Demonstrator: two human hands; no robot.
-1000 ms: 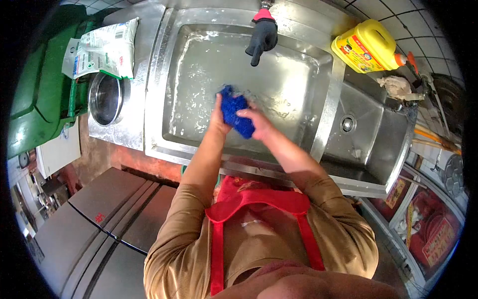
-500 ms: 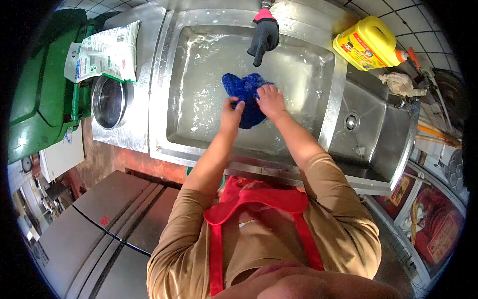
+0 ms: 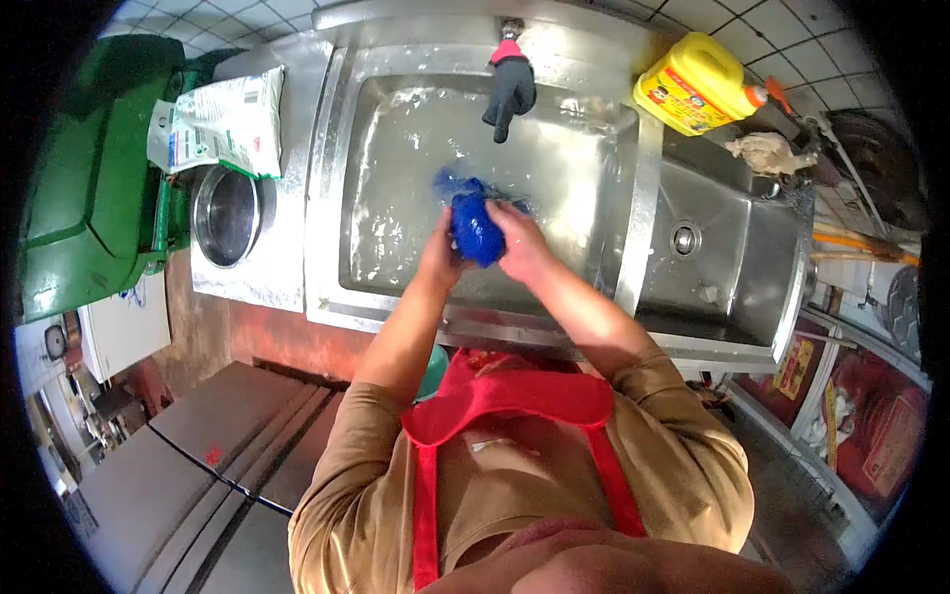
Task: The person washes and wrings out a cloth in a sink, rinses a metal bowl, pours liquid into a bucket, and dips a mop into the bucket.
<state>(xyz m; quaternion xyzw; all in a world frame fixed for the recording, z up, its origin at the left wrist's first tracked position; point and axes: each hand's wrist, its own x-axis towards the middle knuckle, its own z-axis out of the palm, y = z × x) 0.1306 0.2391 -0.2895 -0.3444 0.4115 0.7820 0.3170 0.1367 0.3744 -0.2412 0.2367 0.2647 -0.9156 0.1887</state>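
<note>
Head view: blue cloth (image 3: 478, 234) just above center frame, bunched between both hands over the water-filled sink (image 3: 633, 213). Left hand (image 3: 441, 249) grips its left side, right hand (image 3: 522, 243) its right side, fingers curled on it (part trails into the water behind, blurry). Dark glove (image 3: 512, 91) hangs at top center, apart from both hands. Yellow jug (image 3: 693, 87) upper right; white bag (image 3: 226, 124) upper left, by metal bowl (image 3: 227, 216).
</note>
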